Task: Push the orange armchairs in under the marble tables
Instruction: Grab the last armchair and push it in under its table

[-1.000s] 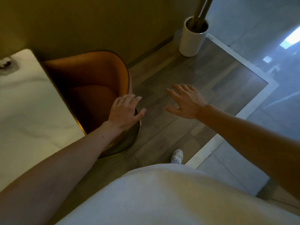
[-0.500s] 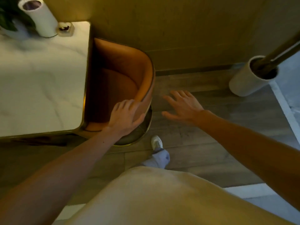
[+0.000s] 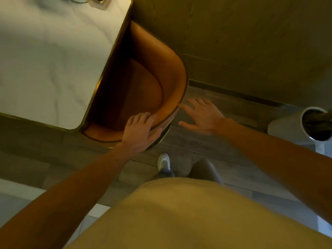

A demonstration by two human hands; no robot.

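Observation:
An orange armchair with a curved back stands partly tucked under the white marble table, its seat front hidden beneath the gold-edged tabletop. My left hand lies flat on the rim of the chair's back, fingers over the top and thumb on the outside. My right hand hovers open with fingers spread just right of the chair, its fingertips close to the outer side of the back; I cannot tell if they touch.
A wood-panelled wall runs right behind the chair. A white cylindrical planter stands on the floor at the right. My shoe is on the wooden floor just below the chair. Small items sit at the table's far edge.
The view has swung so table and chair sit higher and left. My left hand stays on the chair back; my right hand has come closer to the chair's side.

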